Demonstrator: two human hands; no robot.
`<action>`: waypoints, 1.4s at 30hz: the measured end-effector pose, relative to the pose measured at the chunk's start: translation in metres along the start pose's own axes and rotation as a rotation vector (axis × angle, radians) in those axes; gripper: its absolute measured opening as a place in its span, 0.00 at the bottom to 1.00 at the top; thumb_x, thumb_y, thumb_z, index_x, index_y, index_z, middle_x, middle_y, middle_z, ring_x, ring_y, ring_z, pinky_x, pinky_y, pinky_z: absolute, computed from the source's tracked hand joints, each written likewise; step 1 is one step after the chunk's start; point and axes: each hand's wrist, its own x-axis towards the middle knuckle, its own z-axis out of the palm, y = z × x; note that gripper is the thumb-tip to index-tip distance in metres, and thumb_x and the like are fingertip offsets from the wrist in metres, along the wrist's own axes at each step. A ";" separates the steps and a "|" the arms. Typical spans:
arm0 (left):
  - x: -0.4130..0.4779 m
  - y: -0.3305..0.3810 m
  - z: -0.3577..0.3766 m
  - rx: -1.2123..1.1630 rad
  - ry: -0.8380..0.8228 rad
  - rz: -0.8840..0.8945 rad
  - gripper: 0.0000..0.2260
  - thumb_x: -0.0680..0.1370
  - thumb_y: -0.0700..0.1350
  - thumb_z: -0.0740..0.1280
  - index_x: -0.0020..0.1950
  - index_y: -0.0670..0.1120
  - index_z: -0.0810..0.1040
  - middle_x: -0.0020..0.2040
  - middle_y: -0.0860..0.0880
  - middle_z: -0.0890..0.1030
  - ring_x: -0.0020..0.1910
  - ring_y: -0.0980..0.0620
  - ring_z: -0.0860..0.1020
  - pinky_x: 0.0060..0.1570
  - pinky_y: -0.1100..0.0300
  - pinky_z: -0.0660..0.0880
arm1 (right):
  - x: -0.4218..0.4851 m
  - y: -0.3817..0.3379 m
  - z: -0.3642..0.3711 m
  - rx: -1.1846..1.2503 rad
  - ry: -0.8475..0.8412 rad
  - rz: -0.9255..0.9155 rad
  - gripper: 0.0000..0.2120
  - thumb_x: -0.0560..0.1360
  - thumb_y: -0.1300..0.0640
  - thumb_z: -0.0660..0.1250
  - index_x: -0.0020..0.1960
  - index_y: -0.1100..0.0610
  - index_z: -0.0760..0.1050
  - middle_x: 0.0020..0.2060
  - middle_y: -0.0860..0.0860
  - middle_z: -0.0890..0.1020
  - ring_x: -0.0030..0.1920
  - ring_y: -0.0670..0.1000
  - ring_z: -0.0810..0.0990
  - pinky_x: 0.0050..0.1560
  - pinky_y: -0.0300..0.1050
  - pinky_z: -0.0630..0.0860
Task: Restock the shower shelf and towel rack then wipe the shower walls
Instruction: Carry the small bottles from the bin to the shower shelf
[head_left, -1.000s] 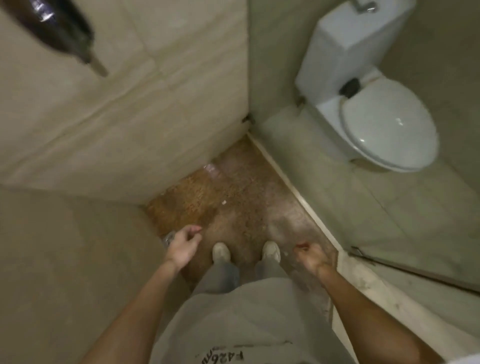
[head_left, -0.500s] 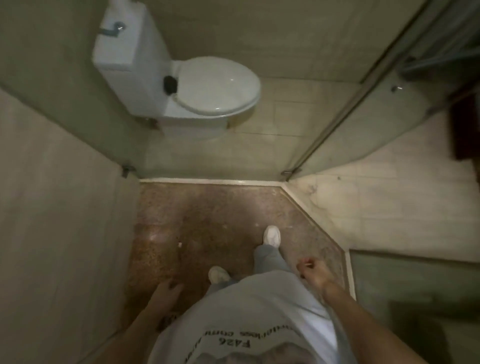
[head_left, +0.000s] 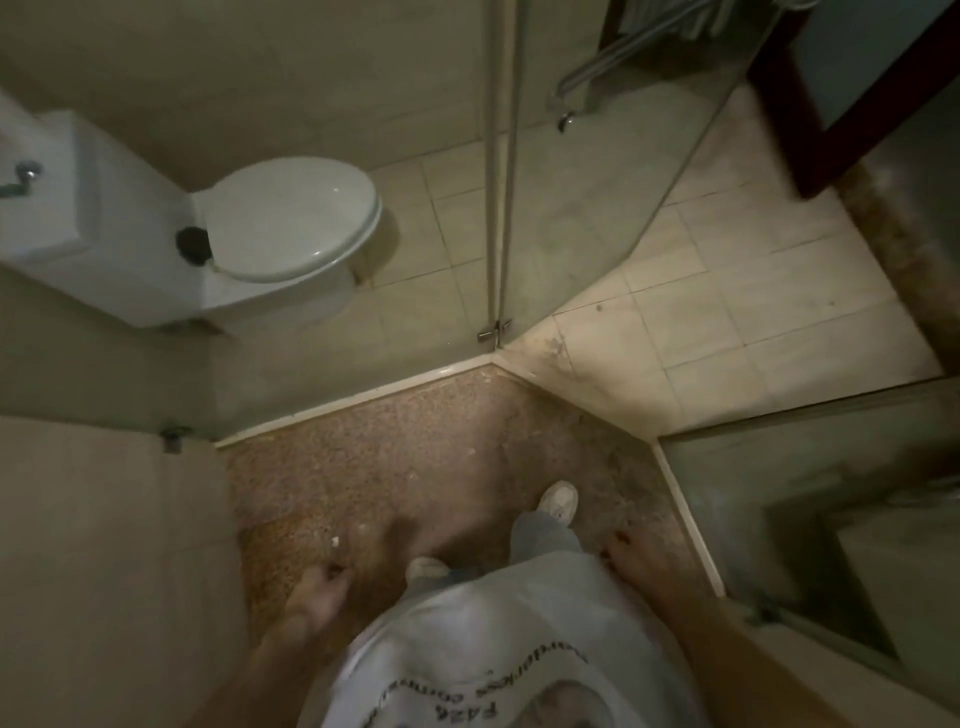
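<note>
I stand on the brown speckled shower floor (head_left: 415, 457) and look down past my grey shirt. My left hand (head_left: 319, 592) hangs at my side with loosely curled fingers and holds nothing. My right hand (head_left: 631, 553) hangs on the other side, blurred, its fingers relaxed and empty. The beige tiled shower wall (head_left: 104, 545) rises on my left. A glass shower panel (head_left: 582, 208) with a metal frame post (head_left: 501, 171) stands ahead. A metal towel rack (head_left: 608, 57) shows through the glass at the top, with folded cloth above it.
A white toilet (head_left: 291, 218) with its lid down and its cistern (head_left: 67, 197) stands beyond the raised white shower curb (head_left: 353, 397). Pale floor tiles (head_left: 753, 301) spread to the right. A dark wooden frame (head_left: 789, 119) is at the top right. A glass pane (head_left: 831, 493) stands at right.
The view has swung right, away from the shower corner toward the glass door and bathroom floor. The toilet has shifted to the left. My feet have stepped apart; both hands stay low and empty.
</note>
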 end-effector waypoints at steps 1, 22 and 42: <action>-0.006 0.030 0.007 -0.009 0.014 0.039 0.08 0.81 0.48 0.66 0.52 0.45 0.81 0.44 0.41 0.85 0.44 0.41 0.83 0.48 0.48 0.80 | 0.012 -0.005 -0.012 0.041 0.006 -0.019 0.16 0.81 0.59 0.61 0.33 0.57 0.71 0.31 0.55 0.76 0.35 0.52 0.75 0.42 0.56 0.78; 0.017 0.337 0.101 0.361 -0.044 0.221 0.09 0.79 0.36 0.66 0.40 0.43 0.79 0.39 0.41 0.80 0.38 0.42 0.78 0.45 0.48 0.77 | 0.143 -0.039 -0.275 0.535 0.243 -0.078 0.06 0.80 0.51 0.64 0.46 0.51 0.77 0.42 0.51 0.81 0.43 0.53 0.79 0.48 0.49 0.75; -0.013 0.900 0.267 0.508 -0.440 0.603 0.09 0.82 0.42 0.64 0.59 0.43 0.80 0.55 0.41 0.83 0.55 0.43 0.82 0.60 0.50 0.76 | 0.187 -0.032 -0.405 0.843 0.381 0.373 0.11 0.81 0.54 0.64 0.50 0.61 0.80 0.49 0.59 0.85 0.51 0.59 0.83 0.51 0.51 0.79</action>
